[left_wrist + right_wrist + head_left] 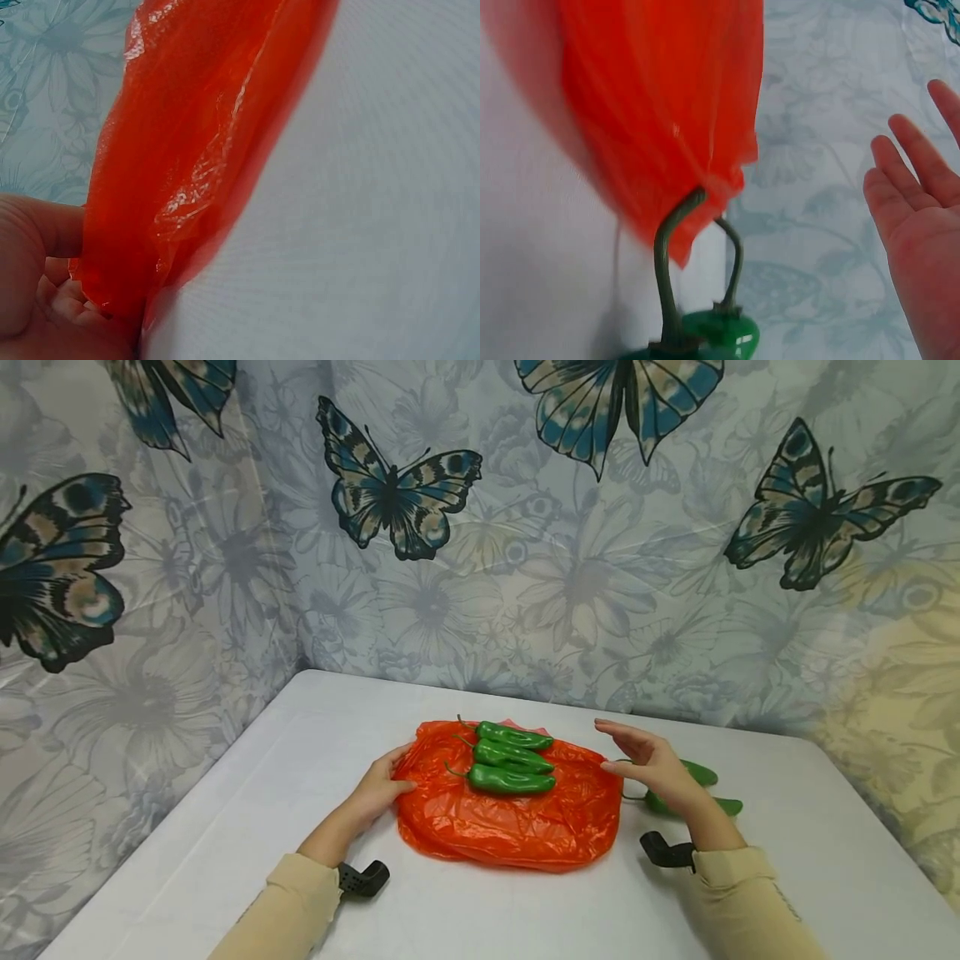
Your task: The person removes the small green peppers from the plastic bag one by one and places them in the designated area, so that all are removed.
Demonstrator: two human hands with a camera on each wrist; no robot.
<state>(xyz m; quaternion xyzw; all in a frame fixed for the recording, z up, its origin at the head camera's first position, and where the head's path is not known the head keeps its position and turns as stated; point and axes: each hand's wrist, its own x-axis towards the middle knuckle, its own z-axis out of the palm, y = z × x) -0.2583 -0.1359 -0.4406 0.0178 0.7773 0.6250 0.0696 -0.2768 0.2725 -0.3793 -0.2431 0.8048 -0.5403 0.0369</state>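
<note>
A crinkled red-orange plastic bag (510, 837) lies flat on the white table. Three green peppers (512, 779) rest in a stack of rows on top of it, stems to the left. My left hand (378, 789) grips the bag's left edge; in the left wrist view its thumb (60, 231) lies on one face of the plastic with fingers curled behind. At the bag's right edge, my right hand (660, 770) is raised with fingers spread and nothing held. The right wrist view shows its open palm (934, 247) apart from the bag (660, 90).
Two more green peppers (729, 807) lie on the table right of the bag, partly hidden by my right hand. A butterfly-patterned cloth (435, 602) hangs behind and beside the white table (247, 827). Each wrist wears a black camera mount (365, 880).
</note>
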